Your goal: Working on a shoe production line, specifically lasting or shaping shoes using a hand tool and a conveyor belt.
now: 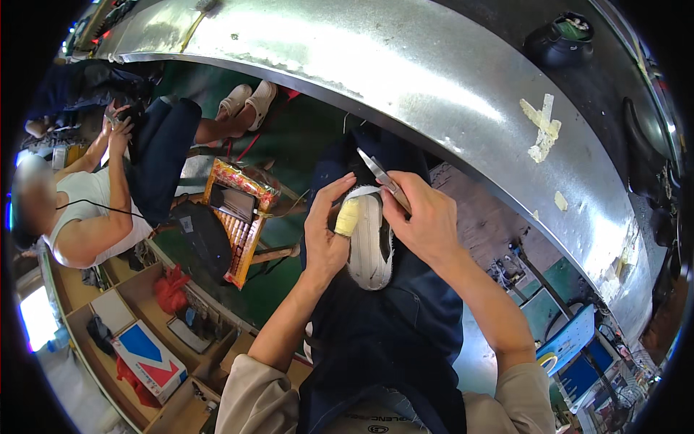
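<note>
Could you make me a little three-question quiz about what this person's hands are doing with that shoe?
1. True or false: the white shoe rests on the metal table.
2. Which hand holds the small cutting tool? A left hand, B right hand.
3. What colour is the wrap on the left hand's finger?

Key: 1 false, it lies on the person's lap. 2 B. 3 yellow.
</note>
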`<state>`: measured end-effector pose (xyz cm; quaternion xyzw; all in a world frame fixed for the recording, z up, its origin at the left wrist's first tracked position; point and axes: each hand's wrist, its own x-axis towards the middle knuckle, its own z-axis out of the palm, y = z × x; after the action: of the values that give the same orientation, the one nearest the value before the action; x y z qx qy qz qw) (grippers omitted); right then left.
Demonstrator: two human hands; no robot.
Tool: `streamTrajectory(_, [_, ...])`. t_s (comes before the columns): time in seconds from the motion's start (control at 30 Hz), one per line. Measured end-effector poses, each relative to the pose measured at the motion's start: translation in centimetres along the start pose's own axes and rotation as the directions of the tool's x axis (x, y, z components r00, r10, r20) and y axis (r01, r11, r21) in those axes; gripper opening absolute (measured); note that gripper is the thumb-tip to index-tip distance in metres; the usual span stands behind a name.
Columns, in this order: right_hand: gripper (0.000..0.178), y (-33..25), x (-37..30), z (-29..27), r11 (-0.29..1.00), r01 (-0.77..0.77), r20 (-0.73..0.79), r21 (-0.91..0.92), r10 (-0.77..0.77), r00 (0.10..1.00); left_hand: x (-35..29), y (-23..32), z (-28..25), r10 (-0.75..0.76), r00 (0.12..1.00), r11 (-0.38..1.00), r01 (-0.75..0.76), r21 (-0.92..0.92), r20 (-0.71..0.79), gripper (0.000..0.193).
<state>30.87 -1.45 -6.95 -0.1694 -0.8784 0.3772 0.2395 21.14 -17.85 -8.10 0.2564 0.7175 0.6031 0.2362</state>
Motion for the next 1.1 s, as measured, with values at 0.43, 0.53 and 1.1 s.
streamTrajectory(0.43, [0.034, -3.6, -1.4, -5.5, 0.217, -0.912, 0.819, 0.349, 0.402, 0.409, 0.4, 1.4, -0.1, -0.014, 1.0, 0.99, 0.016, 0.137, -0.012, 0.044])
streamTrajectory(0.53, [0.027, -3.7, -2.4, -5.6, 0.336, -0.891, 0.796, 0.306, 0.423, 0.433, 0.7, 2.2, 0.6, 0.005, 1.0, 0.994, -0.005, 0.114, 0.004, 0.043])
streamTrajectory(1.1, [0.023, -5.5, -5.2, -2.2, 0.582, -0.757, 0.538, 0.297, 0.553, 0.636, 0.9, 2.7, 0.3, 0.045, 0.993, 0.966, -0.07, 0.251, 0.105, 0.033])
